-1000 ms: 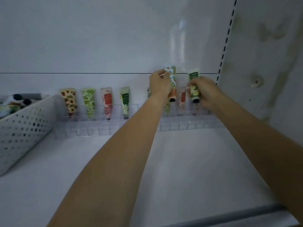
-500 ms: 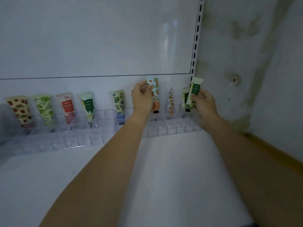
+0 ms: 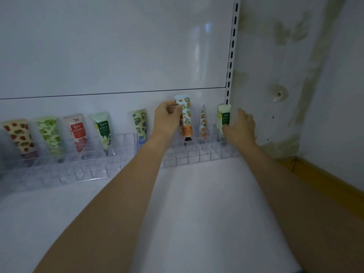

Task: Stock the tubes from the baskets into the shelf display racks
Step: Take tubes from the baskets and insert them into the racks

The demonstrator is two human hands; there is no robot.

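Above the clear rack (image 3: pixel 197 154), my left hand (image 3: pixel 169 119) pinches the orange tube (image 3: pixel 185 117) cap-down for slotting, while my right hand (image 3: pixel 239 127), fingers loose, steadies the green-label tube (image 3: pixel 224 116).

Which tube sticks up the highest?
The orange-fruit tube with the black cap, pinched in the grip of the left hand. Its top rises above every other tube standing in the clear rack.

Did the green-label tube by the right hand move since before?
Yes. The green-label tube went down and a little left, judged against the slotted upright, and now stands in the right end of the clear rack.
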